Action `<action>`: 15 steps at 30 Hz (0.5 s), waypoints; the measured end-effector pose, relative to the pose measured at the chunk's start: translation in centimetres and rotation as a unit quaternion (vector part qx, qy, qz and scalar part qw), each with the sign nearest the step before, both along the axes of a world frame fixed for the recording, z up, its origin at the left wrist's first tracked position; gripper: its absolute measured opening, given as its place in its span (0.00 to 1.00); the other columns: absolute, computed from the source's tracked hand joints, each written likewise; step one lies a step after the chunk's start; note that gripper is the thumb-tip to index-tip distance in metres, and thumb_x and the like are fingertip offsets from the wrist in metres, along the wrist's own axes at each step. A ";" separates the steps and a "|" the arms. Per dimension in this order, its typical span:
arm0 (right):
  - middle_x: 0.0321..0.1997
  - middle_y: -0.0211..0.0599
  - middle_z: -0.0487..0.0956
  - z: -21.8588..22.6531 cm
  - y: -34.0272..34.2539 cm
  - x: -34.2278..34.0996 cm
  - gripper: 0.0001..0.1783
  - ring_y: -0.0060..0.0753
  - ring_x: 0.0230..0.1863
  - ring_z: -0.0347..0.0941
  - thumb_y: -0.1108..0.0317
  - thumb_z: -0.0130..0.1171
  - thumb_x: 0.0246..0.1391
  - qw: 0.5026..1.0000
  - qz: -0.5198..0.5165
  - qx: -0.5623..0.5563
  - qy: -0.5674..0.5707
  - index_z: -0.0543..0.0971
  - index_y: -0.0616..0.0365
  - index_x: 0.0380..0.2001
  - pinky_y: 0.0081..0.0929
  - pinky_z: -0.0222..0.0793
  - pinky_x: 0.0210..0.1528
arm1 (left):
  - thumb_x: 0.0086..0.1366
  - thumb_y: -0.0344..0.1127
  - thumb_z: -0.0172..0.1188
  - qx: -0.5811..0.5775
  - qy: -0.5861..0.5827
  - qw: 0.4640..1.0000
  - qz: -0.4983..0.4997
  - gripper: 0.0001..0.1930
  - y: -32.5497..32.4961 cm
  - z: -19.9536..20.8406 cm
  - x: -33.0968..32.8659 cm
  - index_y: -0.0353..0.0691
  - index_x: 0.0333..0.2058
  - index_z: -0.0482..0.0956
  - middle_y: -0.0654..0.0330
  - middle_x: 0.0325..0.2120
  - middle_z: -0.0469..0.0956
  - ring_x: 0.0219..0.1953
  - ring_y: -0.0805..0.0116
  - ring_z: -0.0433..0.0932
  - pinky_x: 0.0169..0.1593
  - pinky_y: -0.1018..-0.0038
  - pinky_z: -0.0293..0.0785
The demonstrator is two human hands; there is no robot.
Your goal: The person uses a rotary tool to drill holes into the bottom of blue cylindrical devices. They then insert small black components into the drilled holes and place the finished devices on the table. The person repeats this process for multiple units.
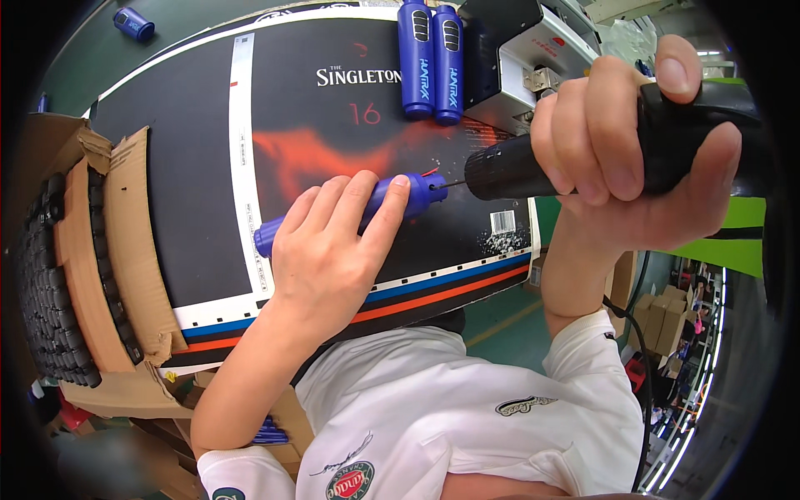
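Observation:
My left hand [321,254] is closed around a blue cylindrical plastic housing [419,200], pressing it down on the printed dark sheet. One narrow end of the housing sticks out on the left, and a short red wire [431,172] shows at its right end. My right hand [612,150] grips a black power screwdriver [504,168], held sideways with its nose to the left. The driver's thin bit [454,183] reaches the right end of the housing; whether it sits on a screw is too small to tell.
Two blue housings [417,62] lie side by side beyond my hands, next to a metal-cased device [542,50]. Another blue part [133,25] lies far left. At the left, a cardboard box [137,250] holds many black parts [50,292]. A black cable [642,367] hangs at the right.

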State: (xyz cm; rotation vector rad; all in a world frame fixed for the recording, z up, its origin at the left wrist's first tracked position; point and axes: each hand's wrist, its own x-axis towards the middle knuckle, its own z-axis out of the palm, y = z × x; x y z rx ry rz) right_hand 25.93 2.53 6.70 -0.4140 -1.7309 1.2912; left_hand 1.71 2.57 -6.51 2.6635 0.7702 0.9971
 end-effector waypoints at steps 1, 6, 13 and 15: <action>0.27 0.22 0.71 0.0 0.0 0.0 0.23 0.17 0.24 0.67 0.41 0.41 0.69 1.000 0.003 -0.003 0.002 0.65 0.43 0.56 0.20 0.64 0.29 | 0.46 0.28 0.72 -0.001 0.001 1.000 -0.002 0.28 0.0 0.0 0.0 0.42 0.50 0.81 0.53 0.43 0.79 0.42 0.55 0.80 0.46 0.62 0.75; 0.27 0.22 0.70 0.2 0.3 -0.4 0.23 0.18 0.24 0.67 0.42 0.40 0.69 1.000 0.014 -0.003 -0.020 0.65 0.44 0.56 0.20 0.64 0.29 | 0.46 0.28 0.72 0.000 0.001 1.000 0.002 0.28 -0.1 -0.1 -0.1 0.42 0.50 0.81 0.53 0.42 0.79 0.42 0.55 0.80 0.46 0.62 0.75; 0.27 0.21 0.70 0.0 -0.1 -0.7 0.23 0.17 0.23 0.66 0.42 0.39 0.69 0.999 -0.046 -0.005 0.007 0.65 0.44 0.56 0.19 0.63 0.29 | 0.46 0.28 0.72 -0.001 0.001 1.000 -0.003 0.28 -0.1 0.1 -0.1 0.42 0.51 0.81 0.53 0.42 0.79 0.42 0.55 0.80 0.46 0.62 0.75; 0.27 0.21 0.70 0.0 0.0 -0.7 0.23 0.17 0.23 0.66 0.41 0.39 0.69 0.999 -0.040 -0.007 0.010 0.65 0.44 0.56 0.19 0.64 0.29 | 0.46 0.28 0.72 0.001 0.001 1.000 -0.001 0.28 -0.1 0.0 -0.1 0.42 0.50 0.81 0.53 0.42 0.79 0.42 0.55 0.80 0.46 0.62 0.75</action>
